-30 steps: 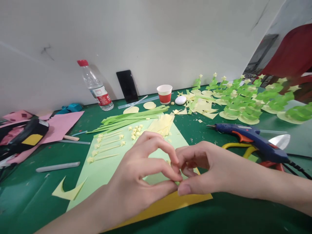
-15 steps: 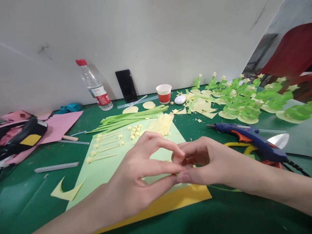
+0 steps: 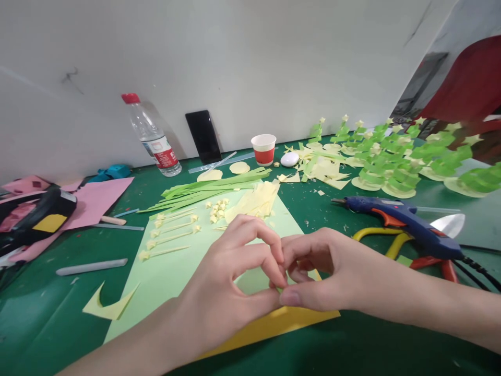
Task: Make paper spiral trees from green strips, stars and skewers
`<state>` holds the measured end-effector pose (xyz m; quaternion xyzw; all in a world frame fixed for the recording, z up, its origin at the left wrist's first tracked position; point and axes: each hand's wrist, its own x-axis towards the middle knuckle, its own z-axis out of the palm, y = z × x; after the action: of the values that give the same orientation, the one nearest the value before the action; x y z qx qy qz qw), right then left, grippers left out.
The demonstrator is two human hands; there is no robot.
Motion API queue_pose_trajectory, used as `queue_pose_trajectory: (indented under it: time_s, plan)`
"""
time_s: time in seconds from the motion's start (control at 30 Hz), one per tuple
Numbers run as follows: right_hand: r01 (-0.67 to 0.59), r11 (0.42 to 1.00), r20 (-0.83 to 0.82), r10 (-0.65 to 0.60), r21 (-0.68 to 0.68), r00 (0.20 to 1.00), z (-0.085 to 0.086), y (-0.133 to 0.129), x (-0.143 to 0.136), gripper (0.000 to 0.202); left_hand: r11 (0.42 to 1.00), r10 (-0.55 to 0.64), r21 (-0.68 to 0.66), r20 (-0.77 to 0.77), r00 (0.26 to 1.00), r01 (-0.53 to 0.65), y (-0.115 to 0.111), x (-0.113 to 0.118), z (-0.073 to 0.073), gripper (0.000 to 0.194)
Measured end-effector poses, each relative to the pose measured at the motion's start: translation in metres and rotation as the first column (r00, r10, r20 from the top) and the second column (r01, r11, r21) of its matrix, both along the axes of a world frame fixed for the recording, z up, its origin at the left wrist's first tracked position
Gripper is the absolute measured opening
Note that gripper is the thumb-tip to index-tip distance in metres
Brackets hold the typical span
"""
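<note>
My left hand (image 3: 230, 282) and my right hand (image 3: 324, 271) meet fingertip to fingertip above the light green paper sheet (image 3: 133, 292). Both are closed in a pinch. Whatever sits between the fingertips is tiny and mostly covered; only a speck of green shows there. Left of the hands, toothpicks tipped with pale yellow paper stars (image 3: 172, 233) lie in a row on the sheet. A small pile of loose paper stars (image 3: 219, 210) is just beyond my left hand, beside pale yellow paper strips (image 3: 254, 201). Yellow paper (image 3: 289, 318) sticks out under the sheet's near edge.
A blue glue gun (image 3: 403, 219) lies at right over yellow-handled pliers (image 3: 376, 233). Behind it stand several green paper spirals (image 3: 405, 177) topped with stars. Along the wall are a water bottle (image 3: 156, 141), a phone (image 3: 203, 137) and a paper cup (image 3: 263, 150). Green strips (image 3: 207, 189) lie in front.
My fingers have shifted slightly and curl closer together, still touching at the tips. My right hand and forearm sit a little lower, showing more of the pliers. Objects on the table have not moved.
</note>
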<state>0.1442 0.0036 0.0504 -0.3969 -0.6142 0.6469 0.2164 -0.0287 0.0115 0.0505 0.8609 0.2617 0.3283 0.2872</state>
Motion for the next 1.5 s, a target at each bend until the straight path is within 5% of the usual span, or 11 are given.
queue_pose_trajectory:
  time_s: [0.27,0.53,0.9,1.13,1.5]
  plan:
    - [-0.031,0.999,0.023,0.030,0.022,0.999,0.003,0.006,0.006,0.011,0.989,-0.023,0.147,-0.052,0.998,0.030,0.005,-0.004,0.003,0.014]
    - [0.041,0.991,0.028,-0.044,0.124,0.999,0.002,0.000,0.000,0.009,0.993,0.087,0.078,0.050,0.995,-0.091,-0.001,0.001,0.001,0.021]
    - [0.041,0.999,-0.025,-0.041,0.005,0.999,0.007,0.005,0.010,0.014,0.927,0.105,0.360,0.017,0.994,-0.104,0.003,-0.001,0.008,0.009]
    - [-0.035,0.999,0.069,0.034,0.009,0.997,0.009,0.004,0.009,0.007,0.987,-0.034,0.160,0.001,0.999,0.033,-0.001,-0.003,0.000,0.025]
    - [-0.063,0.998,0.046,0.064,-0.014,0.997,0.006,0.003,0.006,0.014,0.993,0.117,-0.021,0.040,0.992,-0.116,-0.002,0.003,0.004,0.022]
